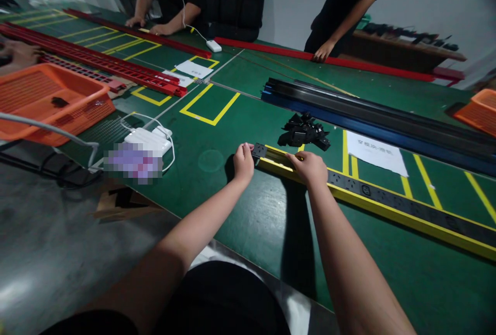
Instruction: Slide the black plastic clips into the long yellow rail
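While L hand (244, 163) holds yel. rail (387, 212), R hand (312, 168) touches it

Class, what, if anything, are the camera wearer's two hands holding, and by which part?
The left hand holds the yellow strip by its left end; the right hand is at its open gap, exact grip hidden.

White sheet (376, 154) at right: printed Chinese characters, perhaps including "模块"; farther sheet (194, 69): print illegible

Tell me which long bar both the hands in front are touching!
The yellow bar with black sockets. The left hand is at its end, the right hand farther along. The red bars and dark bars touch neither.
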Demonstrator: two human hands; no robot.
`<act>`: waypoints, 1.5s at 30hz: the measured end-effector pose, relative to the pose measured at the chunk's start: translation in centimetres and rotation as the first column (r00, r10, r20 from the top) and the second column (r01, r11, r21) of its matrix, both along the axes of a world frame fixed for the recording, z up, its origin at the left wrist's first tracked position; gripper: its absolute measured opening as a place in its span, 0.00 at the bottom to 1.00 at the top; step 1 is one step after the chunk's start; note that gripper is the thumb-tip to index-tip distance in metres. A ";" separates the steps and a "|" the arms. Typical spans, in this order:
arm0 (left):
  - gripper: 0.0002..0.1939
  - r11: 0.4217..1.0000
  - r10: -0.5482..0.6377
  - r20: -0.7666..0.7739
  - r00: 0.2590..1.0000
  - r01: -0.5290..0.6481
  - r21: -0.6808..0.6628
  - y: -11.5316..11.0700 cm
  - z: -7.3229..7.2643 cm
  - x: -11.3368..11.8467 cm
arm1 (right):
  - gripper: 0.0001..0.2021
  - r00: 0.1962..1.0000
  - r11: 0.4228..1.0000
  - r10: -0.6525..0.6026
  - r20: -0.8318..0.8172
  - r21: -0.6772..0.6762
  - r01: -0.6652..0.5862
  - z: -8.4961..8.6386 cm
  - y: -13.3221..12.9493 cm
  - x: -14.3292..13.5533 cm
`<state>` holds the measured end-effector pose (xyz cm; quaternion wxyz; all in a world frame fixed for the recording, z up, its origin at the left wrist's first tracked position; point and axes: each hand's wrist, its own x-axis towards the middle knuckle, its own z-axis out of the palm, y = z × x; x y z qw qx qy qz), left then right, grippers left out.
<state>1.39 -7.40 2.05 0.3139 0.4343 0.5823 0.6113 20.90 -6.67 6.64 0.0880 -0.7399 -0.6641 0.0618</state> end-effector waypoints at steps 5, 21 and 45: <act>0.19 0.998 -0.052 -0.001 0.999 0.052 0.027 -0.1 0.1 -0.4 | 0.27 1.000 1.000 0.000 0.014 0.005 0.000 0.0 0.0 -0.1; 0.30 0.767 -0.641 0.103 0.761 0.641 0.036 2.8 -0.5 -2.7 | 0.29 0.999 0.999 0.040 0.012 0.011 -0.040 0.0 0.0 -0.1; 0.45 0.738 -0.599 -0.355 0.718 0.667 0.104 2.2 0.0 -1.9 | 0.31 0.998 0.999 0.050 0.029 -0.020 -0.050 0.5 -0.2 -0.3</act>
